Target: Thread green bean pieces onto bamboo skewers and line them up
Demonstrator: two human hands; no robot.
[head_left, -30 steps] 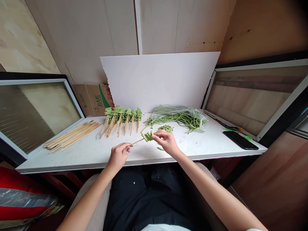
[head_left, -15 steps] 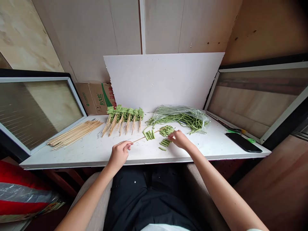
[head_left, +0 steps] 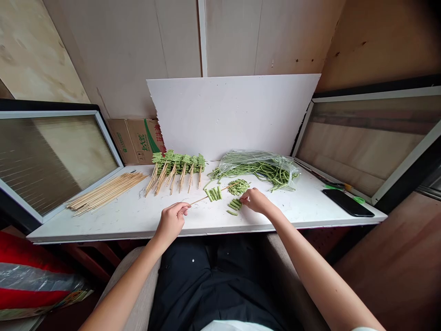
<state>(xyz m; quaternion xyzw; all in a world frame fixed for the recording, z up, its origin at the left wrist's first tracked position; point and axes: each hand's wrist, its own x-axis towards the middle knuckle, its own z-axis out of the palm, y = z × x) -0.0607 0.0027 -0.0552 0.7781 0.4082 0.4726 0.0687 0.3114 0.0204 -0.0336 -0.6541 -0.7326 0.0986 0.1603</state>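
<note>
My left hand (head_left: 173, 219) pinches the near end of a wooden skewer (head_left: 199, 200), which points right and carries several cut green bean pieces (head_left: 214, 194). Closed fingers of my right hand (head_left: 254, 200) touch the right end of a short row of cut beans (head_left: 235, 204); whether they grip a piece is too small to tell. One loose piece (head_left: 232, 212) lies just in front of that row. Behind it sits a small pile of cut beans (head_left: 238, 186).
Finished bean skewers (head_left: 179, 163) are stacked at the back left, beside bare skewers (head_left: 108, 191). Long beans in a clear bag (head_left: 258, 170) lie behind the pile. A black phone (head_left: 347, 202) rests at the right, near a framed panel (head_left: 368, 138).
My right hand has shifted very slightly at the row of cut beans. My left hand and its skewer look almost unchanged.
</note>
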